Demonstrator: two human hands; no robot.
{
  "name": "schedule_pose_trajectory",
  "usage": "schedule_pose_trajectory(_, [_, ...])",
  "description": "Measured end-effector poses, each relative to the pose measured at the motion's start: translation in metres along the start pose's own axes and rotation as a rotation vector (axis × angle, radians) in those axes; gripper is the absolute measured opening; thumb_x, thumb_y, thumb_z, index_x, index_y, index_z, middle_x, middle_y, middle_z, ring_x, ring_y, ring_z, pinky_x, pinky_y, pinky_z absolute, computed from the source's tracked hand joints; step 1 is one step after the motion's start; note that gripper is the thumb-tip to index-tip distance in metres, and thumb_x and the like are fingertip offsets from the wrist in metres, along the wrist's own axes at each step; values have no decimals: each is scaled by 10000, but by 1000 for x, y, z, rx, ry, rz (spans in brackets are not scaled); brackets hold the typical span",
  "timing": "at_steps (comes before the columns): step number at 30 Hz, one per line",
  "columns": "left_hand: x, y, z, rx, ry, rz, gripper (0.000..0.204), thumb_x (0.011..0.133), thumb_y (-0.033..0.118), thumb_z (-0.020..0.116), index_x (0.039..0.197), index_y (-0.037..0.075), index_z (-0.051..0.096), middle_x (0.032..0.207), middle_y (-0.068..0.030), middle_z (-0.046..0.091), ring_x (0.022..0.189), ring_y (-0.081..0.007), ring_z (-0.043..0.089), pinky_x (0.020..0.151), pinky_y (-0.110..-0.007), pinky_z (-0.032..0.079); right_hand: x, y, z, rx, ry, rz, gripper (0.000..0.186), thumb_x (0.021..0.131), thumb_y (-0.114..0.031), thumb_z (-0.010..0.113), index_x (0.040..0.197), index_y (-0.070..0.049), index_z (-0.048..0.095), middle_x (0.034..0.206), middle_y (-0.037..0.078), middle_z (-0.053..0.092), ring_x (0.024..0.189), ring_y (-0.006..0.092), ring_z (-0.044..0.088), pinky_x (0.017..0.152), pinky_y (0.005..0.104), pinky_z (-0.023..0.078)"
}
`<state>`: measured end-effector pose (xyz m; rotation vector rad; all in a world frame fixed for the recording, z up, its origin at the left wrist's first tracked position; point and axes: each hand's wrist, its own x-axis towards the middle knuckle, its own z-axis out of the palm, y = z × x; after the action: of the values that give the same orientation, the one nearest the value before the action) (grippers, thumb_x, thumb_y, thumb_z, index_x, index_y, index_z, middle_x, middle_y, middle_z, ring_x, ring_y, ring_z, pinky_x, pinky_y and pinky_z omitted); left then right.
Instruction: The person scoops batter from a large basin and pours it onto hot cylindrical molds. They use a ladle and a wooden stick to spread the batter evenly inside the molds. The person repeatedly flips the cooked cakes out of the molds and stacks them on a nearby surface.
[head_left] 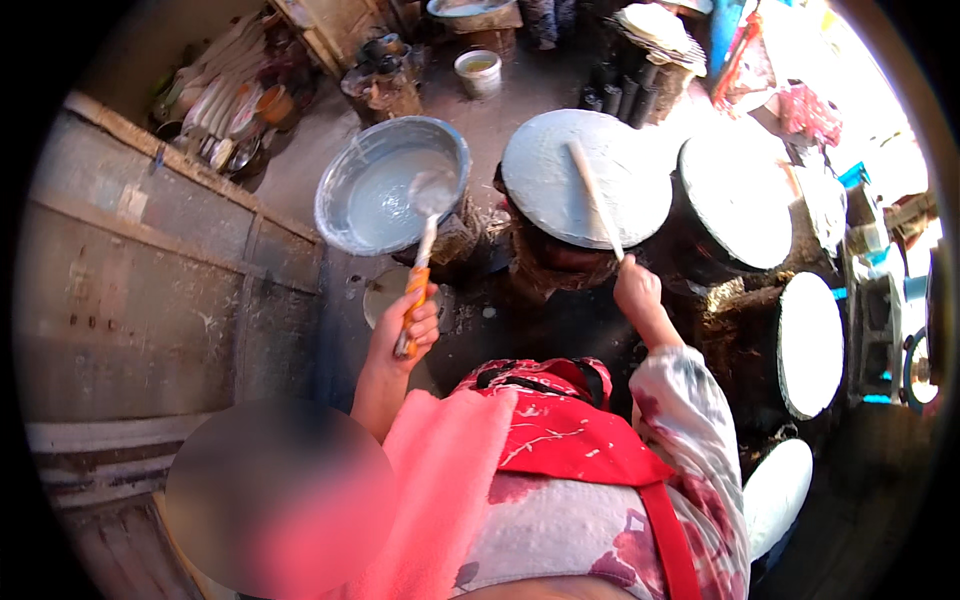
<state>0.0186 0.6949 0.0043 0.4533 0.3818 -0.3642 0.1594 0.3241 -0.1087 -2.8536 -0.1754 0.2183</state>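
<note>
My left hand [405, 335] grips the orange-wrapped handle of a ladle [432, 200], whose round head is in a wide metal basin [350, 180] of pale, wet batter. My right hand [637, 300] is closed on a long pale wooden stick [590, 190], which lies across a round griddle [545, 160] covered with a white spread layer. Another round griddle [735, 200] with a white surface stands to the right of that one.
More white-topped rounds [810, 345] line my right side, beside grey blocks [875, 320]. A wooden panel wall [140, 300] is at my left. Farther off are a bucket [478, 75], a stack of pale rounds [650, 28], dark cylinders [625, 100] and piled utensils [230, 120].
</note>
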Motion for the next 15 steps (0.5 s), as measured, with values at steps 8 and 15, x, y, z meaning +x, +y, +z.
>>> schedule_pose_trajectory(8, [32,9,19,3,-61,-124,215,962,183,454,1095,24,513,616,19,425,435,-72,422,413,-236,365,-50,2,2,69,-46,169,209,915,-240,444,928,-53,535,780,201,652,752,372,647,650,491,495])
schedule_pose_trajectory(15, [60,-45,34,1372,93,487,211,931,157,524,1102,45,472,639,0,428,376,-54,370,336,-201,322,-109,24,17,275,91,306,160,879,-222,468,926,-103,564,799,184,648,772,383,631,680,481,489])
